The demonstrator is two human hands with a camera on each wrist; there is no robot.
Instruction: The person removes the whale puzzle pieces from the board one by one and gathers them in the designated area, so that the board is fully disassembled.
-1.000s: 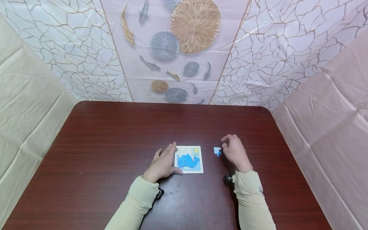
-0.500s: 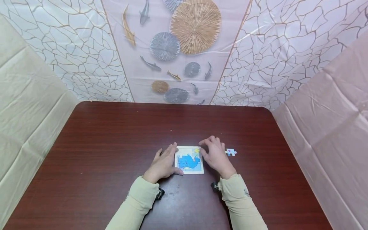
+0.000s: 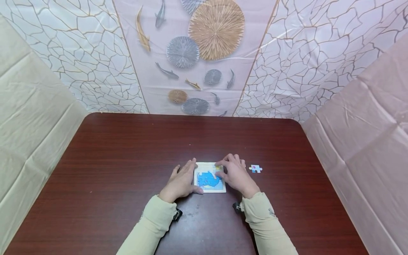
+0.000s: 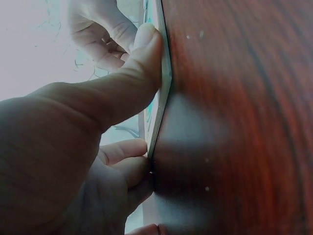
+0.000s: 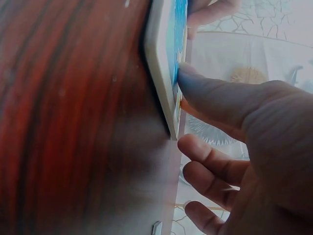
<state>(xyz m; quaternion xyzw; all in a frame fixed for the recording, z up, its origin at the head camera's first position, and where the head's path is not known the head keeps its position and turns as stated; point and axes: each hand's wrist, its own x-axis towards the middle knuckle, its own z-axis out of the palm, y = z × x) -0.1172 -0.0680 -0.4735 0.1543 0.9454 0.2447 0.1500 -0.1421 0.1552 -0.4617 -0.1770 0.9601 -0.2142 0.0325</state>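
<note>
- Puzzle board lies within my largest surroundings, the cloth walls: a back cloth printed with fish and round fan shapes, flanked by crackle-patterned panels, with plain creased cloth at the left and more plain cloth at the right.
- Dark red-brown and wood-grained, the tabletop spreads out below my head camera; the board rests flat on it, between the two hands.
- Pale sleeves cover the person's arms, the left sleeve and the right sleeve both reaching in from the near edge of my view.
- My left hand is spread along the board's left side, thumb on the near rim and fingertips at the far left corner.
- My right hand reaches over the board's far right corner, thumb and forefinger apart on it, the other fingers bent (whether a piece is pinched there, I cannot tell).
- Inside the board's pale frame I see a blue sea animal, with a yellow sun partly covered by the right hand.
- One loose puzzle piece, pale blue with a pinkish spot, lies on the tabletop just beyond the right hand, to the right.
</note>
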